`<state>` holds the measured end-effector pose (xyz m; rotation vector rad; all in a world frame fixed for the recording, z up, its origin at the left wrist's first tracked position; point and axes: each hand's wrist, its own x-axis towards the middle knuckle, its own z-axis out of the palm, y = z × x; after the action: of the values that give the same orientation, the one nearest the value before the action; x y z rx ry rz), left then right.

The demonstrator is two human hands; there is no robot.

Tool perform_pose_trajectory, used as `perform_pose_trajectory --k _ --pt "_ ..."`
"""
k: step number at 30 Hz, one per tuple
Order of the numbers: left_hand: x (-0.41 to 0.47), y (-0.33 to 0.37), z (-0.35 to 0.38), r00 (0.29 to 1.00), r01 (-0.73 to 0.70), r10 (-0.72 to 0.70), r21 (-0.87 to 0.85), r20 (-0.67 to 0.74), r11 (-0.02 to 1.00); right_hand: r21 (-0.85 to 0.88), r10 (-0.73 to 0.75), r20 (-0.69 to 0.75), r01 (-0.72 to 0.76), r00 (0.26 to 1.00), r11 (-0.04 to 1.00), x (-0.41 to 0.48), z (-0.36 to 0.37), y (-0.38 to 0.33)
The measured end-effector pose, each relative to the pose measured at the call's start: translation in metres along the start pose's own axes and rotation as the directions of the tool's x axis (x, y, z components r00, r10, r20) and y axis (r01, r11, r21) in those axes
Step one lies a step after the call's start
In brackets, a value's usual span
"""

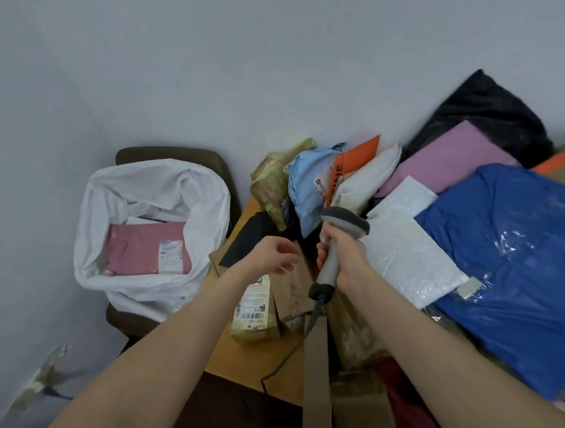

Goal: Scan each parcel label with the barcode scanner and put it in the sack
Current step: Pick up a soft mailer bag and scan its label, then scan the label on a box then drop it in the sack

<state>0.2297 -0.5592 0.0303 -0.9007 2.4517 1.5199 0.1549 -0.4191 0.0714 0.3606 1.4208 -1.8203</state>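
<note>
Right hand (346,256), fingers gripping barcode scanner (333,251); left hand (273,255), fingers curling loosely, holding nothing; pink parcel (138,249) lying in sack (109,185)

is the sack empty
No, a pink parcel lies inside the white sack.

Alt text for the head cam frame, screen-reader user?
A person's right hand grips a grey barcode scanner above a table heaped with parcels, while the left hand hovers empty over a brown parcel with its label up. To the left, an open white sack on a chair holds a pink parcel.
</note>
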Motion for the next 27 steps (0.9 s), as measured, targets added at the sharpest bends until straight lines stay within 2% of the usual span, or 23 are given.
perform_pose_trajectory --k 6,9,17,27 --pt "0.002 0.015 0.042 0.96 -0.171 0.118 0.198 0.253 0.965 0.06 -0.045 -0.095 0.051 0.994 0.997 -0.014 -0.039 -0.005" --pt "0.003 0.02 0.066 0.932 -0.257 0.164 0.269 0.322 0.928 0.113 -0.042 -0.117 0.055 0.992 0.992 -0.02 -0.059 -0.003" --pt "0.006 0.033 0.102 0.909 -0.313 0.2 0.283 0.365 0.907 0.177 -0.064 -0.204 0.102 0.977 0.979 -0.032 -0.095 0.004" --pt "-0.001 0.027 0.126 0.91 -0.391 0.312 0.312 0.273 0.866 0.241 -0.082 -0.261 0.147 0.962 0.959 -0.038 -0.116 0.019"
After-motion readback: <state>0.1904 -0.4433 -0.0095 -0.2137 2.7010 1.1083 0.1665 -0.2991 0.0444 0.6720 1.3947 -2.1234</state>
